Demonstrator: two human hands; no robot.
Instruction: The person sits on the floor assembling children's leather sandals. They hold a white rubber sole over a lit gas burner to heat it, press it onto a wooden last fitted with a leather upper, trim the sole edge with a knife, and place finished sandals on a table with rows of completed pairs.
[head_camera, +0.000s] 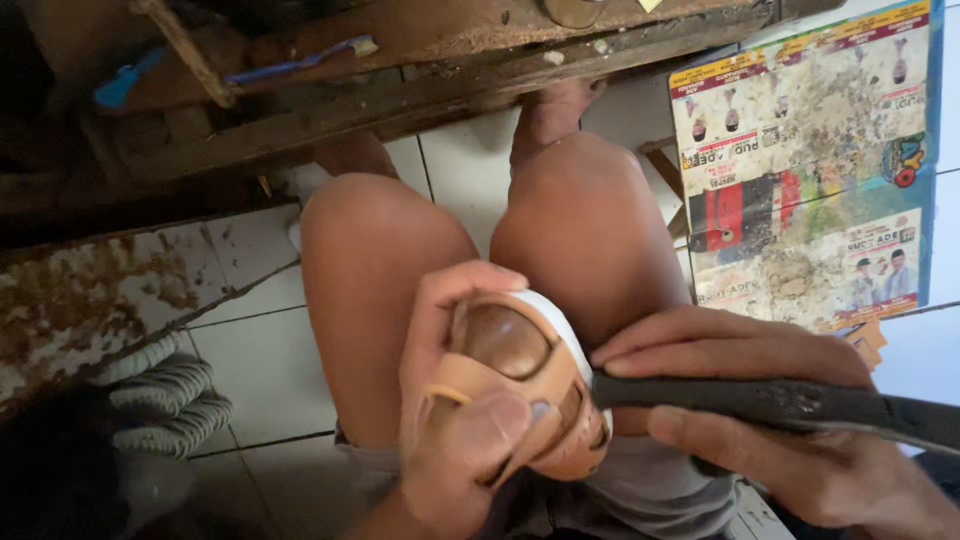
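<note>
Down in the lap, the left hand wraps around a tan sandal with a white sole edge — thumb pressed over the strap, fingers curled along the far side. The right hand grips a dark tool, its tip against the sandal's side; what kind of tool is hard to tell. Beyond the knees lie white floor tiles, a stained printed sheet and a worn wooden bench.

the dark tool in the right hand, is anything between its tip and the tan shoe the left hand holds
Nothing visible. The right hand brings the dark tool straight to the tan shoe's edge, which the left hand grips; the left thumb lies just beside the contact point.
</note>
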